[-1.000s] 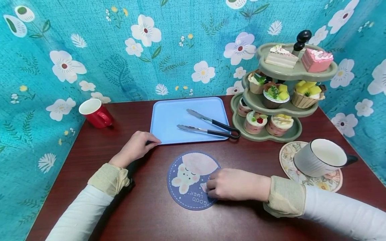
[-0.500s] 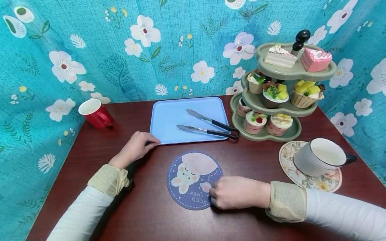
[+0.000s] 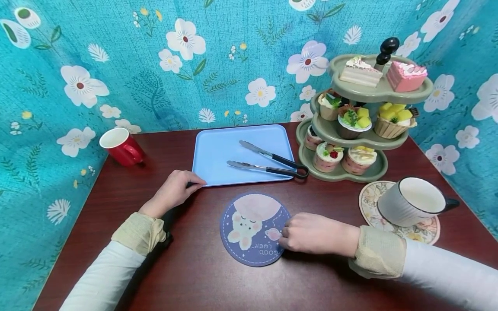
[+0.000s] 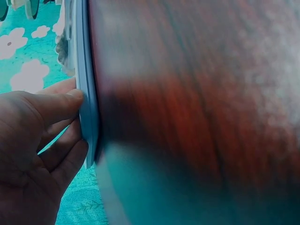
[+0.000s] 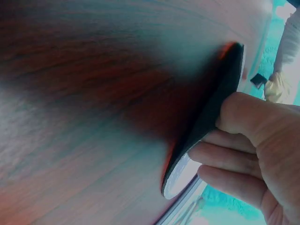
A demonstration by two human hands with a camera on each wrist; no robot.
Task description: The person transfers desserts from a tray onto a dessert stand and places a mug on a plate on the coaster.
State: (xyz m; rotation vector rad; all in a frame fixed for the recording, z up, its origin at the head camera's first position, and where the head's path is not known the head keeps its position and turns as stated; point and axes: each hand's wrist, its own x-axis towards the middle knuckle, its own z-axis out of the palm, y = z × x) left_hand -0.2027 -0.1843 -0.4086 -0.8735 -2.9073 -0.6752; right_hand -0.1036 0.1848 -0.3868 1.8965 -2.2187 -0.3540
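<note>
My left hand [image 3: 175, 192] is at the near left corner of the blue tray [image 3: 214, 155], its thumb and fingers gripping the rim, as the left wrist view shows from close by. Black-handled metal tongs [image 3: 284, 172] lie across the tray, their looped end past its right side. With thumb and fingers my right hand [image 3: 317, 233] pinches the right edge of a round blue placemat [image 3: 253, 214] printed with a sleeping bunny. In the right wrist view the thumb is against the mat's dark underside [image 5: 211, 110], and the held edge is raised off the tabletop.
A three-tier green stand [image 3: 359, 175] bearing cakes and dessert cups is at the back right. In front of it, a white mug [image 3: 402, 205] sits on a floral coaster [image 3: 367, 201]. At the back left stands a red mug [image 3: 123, 149], near the flowered curtain [image 3: 151, 65].
The placemat has turned a little and shifted slightly right and away from me, with my right hand moving along. First that hand had slid along its edge. My left hand stays at the tray.
</note>
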